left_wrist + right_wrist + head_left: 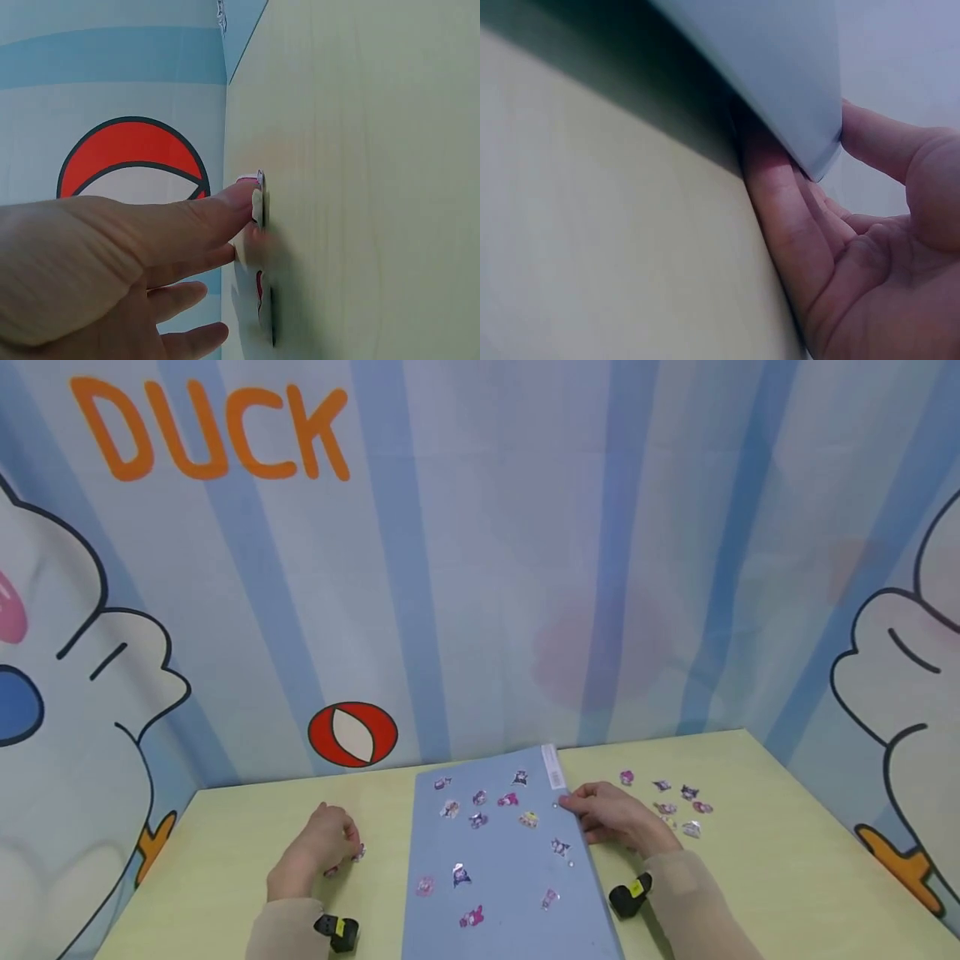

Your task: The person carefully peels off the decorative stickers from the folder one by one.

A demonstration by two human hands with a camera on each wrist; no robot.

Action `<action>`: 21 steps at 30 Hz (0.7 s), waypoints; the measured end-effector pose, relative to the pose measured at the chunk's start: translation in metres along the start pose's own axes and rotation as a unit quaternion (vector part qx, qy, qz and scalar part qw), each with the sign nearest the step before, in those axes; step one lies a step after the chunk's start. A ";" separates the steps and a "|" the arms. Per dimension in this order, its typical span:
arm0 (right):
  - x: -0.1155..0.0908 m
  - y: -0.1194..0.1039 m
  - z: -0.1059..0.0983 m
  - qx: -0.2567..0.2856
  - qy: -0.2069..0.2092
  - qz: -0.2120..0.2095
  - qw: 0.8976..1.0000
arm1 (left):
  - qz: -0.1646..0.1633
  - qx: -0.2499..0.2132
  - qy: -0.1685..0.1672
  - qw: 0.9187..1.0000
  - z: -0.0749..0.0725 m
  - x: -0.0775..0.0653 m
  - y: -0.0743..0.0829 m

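Grips the right edge of a light-blue folder with the right hand, with the thumb on the upper face and fingers tucked underneath. Holds that edge raised slightly off the pale yellow table, with a dark shadow below in the right wrist view.

Reaches down to the table at left with the left hand, touching a small cartoon sticker with the tip of the left thumb. Cannot tell whether pinching this sticker or only pressing on it. Lies near a second loose sticker, also on the left part of the table.

As for the folder, lies at the middle of the table, between both hands. Carries scattered stickers in pink, purple and yellow, tiny shiny dots near the right edge, and a white label at the upper right corner.

Has a loose group of stickers on the table, beyond the right hand. Wears beige sleeves and a black wrist camera at each wrist. Faces a blue-striped backdrop with orange lettering reading DUCK, a red-and-white ball and white cartoon figures at both sides.
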State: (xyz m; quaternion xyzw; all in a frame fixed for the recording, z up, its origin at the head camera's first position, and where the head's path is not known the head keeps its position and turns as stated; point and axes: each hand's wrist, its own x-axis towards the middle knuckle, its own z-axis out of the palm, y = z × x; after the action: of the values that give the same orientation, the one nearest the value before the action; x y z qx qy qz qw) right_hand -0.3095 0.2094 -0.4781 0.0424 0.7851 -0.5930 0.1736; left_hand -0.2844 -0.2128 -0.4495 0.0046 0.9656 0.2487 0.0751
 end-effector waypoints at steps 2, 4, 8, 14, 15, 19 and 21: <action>-0.001 0.001 0.000 -0.003 -0.001 0.000 1.000 | 0.004 0.007 0.002 1.000 0.001 -0.001 0.000; 0.000 0.001 0.000 -0.005 -0.001 -0.001 1.000 | 0.012 0.020 0.004 1.000 0.001 -0.002 0.001; 0.001 0.001 0.000 0.001 -0.002 -0.005 1.000 | 0.018 0.029 0.009 0.999 -0.001 -0.002 0.004; -0.001 0.000 0.001 0.009 -0.003 -0.002 1.000 | 0.018 0.053 0.016 0.998 -0.001 0.000 0.005; -0.002 0.000 0.001 0.008 -0.003 -0.002 1.000 | 0.016 0.055 0.016 0.998 -0.001 0.000 0.005; -0.002 0.000 0.001 0.002 -0.003 -0.004 1.000 | 0.020 0.063 0.021 0.998 0.000 -0.001 0.009; -0.001 0.000 0.000 0.000 -0.001 -0.006 1.000 | 0.031 0.059 0.027 0.997 0.000 -0.001 0.013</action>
State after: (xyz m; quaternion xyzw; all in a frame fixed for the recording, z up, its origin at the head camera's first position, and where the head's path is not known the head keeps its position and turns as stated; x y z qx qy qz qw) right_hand -0.3082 0.2094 -0.4776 0.0368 0.7849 -0.5945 0.1709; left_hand -0.2837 -0.2008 -0.4433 0.0321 0.9797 0.1933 0.0413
